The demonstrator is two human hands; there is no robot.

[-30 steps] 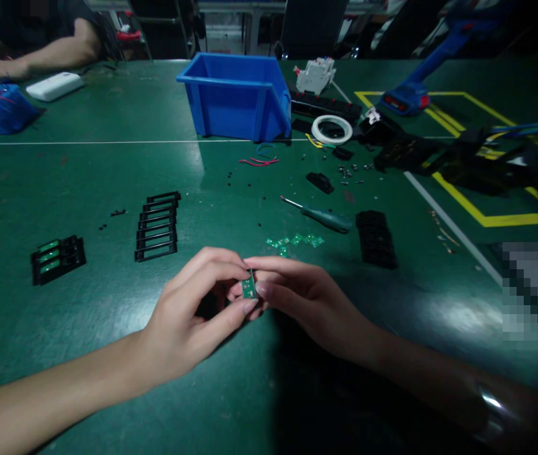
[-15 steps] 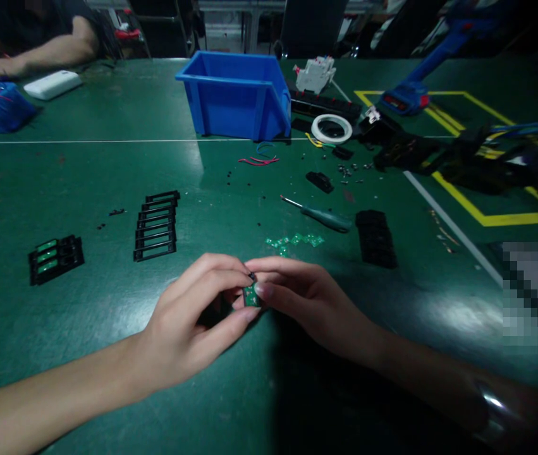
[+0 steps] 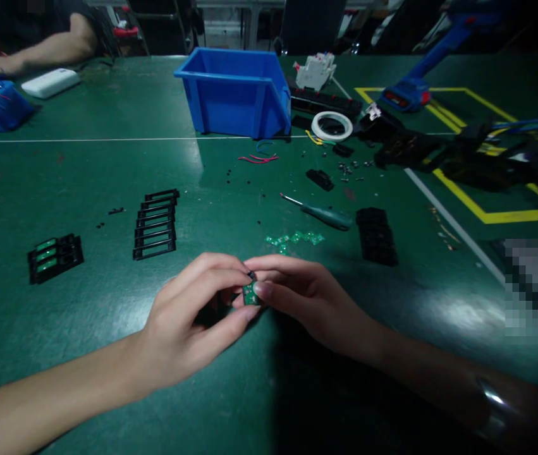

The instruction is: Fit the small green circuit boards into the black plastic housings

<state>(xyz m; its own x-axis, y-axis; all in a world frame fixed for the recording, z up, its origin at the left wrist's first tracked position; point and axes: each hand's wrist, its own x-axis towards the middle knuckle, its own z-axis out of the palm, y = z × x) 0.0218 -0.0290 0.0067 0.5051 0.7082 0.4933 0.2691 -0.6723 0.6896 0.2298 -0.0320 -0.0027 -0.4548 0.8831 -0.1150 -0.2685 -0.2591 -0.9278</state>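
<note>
A small green circuit board [image 3: 250, 294], with a dark part at its upper end, is pinched between my left hand [image 3: 193, 316] and my right hand [image 3: 304, 297]. Both thumbs press on its near side; the curled fingers hide its far side. Just beyond my hands lie several small green boards [image 3: 297, 239]. To the left is a row of black frames [image 3: 155, 226], and farther left a black holder [image 3: 55, 258] has green boards in it. A stack of black parts [image 3: 375, 236] sits on the right, near a green-handled screwdriver [image 3: 326, 216].
A blue bin [image 3: 233, 101] stands at the back, with a white ring [image 3: 332, 126], screws and wires to its right. A blue power tool [image 3: 406, 95] lies at the back right. Another person's forearm [image 3: 45, 54] rests at the back left, by a white box [image 3: 51, 83].
</note>
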